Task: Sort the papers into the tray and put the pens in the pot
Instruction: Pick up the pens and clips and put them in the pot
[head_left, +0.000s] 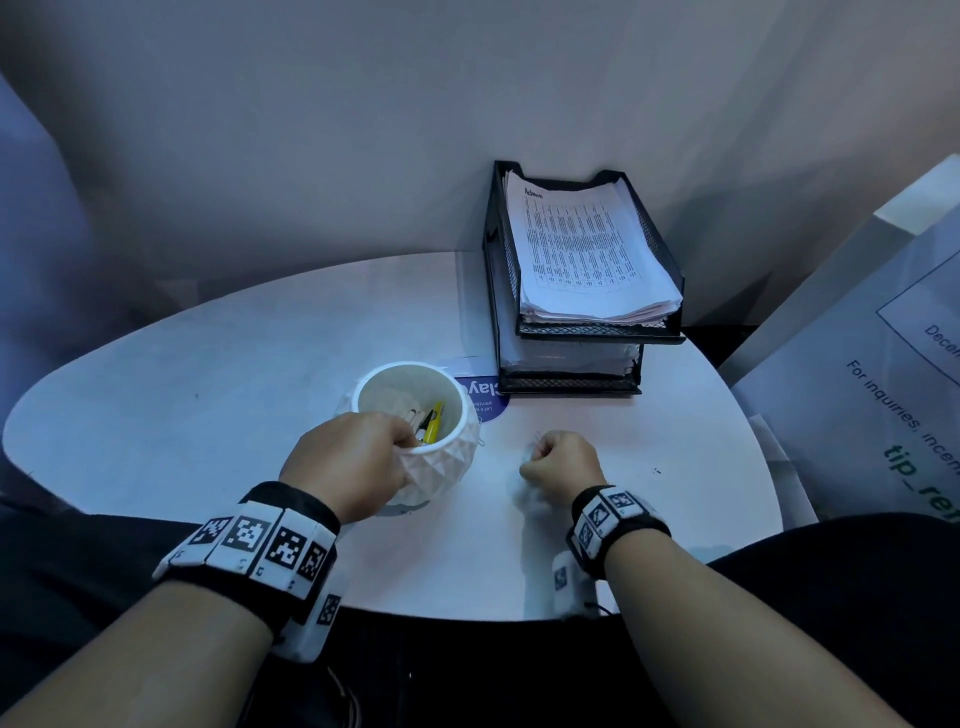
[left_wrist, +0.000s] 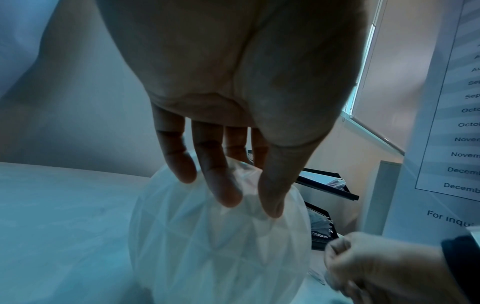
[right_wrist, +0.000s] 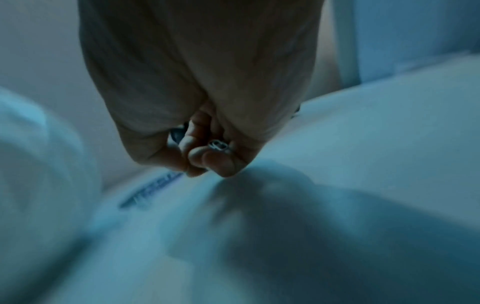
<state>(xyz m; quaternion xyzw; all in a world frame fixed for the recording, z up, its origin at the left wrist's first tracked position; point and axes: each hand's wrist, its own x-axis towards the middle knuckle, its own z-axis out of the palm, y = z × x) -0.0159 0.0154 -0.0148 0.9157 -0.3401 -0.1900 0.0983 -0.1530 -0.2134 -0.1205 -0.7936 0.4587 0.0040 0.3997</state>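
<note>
Pot (head_left: 415, 431): white, faceted, stood on the surface (head_left: 208, 395) before the stacked tray (head_left: 587, 332) holding papers (head_left: 582, 244); pens (head_left: 432, 422) are seen inside. Left hand (head_left: 353, 462): fingers (left_wrist: 221, 185) are curled over the rim, the pot gripped. Right hand (head_left: 563, 462): fingers pressed together, a small metal clip (right_wrist: 218, 145) pinched. Risks judged: the pot may be tipped by a one-sided pull; the clip may be dropped short.
</note>
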